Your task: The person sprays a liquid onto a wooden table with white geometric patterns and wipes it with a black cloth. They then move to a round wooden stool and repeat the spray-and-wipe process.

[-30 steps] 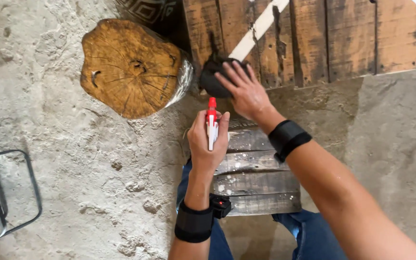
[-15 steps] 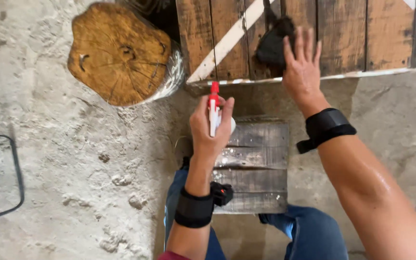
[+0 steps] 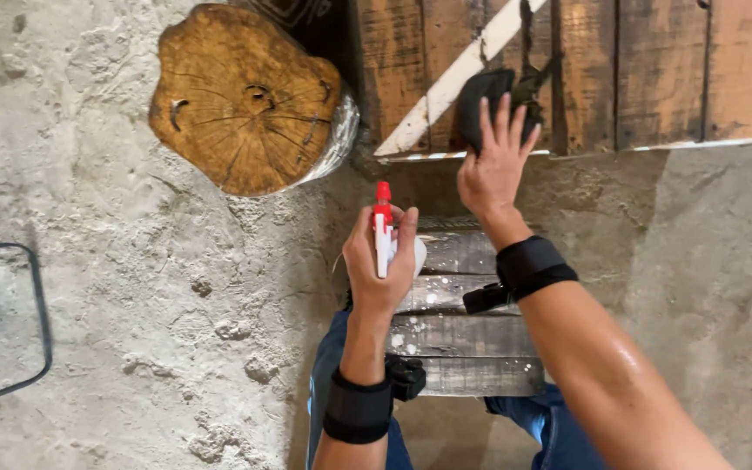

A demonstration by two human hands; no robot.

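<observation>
Wooden panel [image 3: 654,78] fills the top edge. Right hand [image 3: 491,170] presses a dark cloth [image 3: 480,100] flat against its lower edge, fingers spread. Left hand [image 3: 380,265], lower and nearer, grips an upright spray bottle [image 3: 383,231], nozzle toward the panel.

The left hand [image 3: 382,265] is wrapped around a white spray bottle [image 3: 386,244] with a red nozzle, held upright above a stack of weathered wooden slats [image 3: 467,335] spotted with white flecks. The right hand [image 3: 491,165] lies flat, fingers spread, pressing a dark cloth [image 3: 480,100] against a brown wooden plank wall [image 3: 646,78] crossed by a white diagonal stripe. Both wrists wear black bands. To the left, a round log stump [image 3: 241,96] stands on the rough concrete floor [image 3: 115,331], touching the wall's corner. A black metal frame [image 3: 41,339] shows at the left edge. Blue trouser legs appear below.
</observation>
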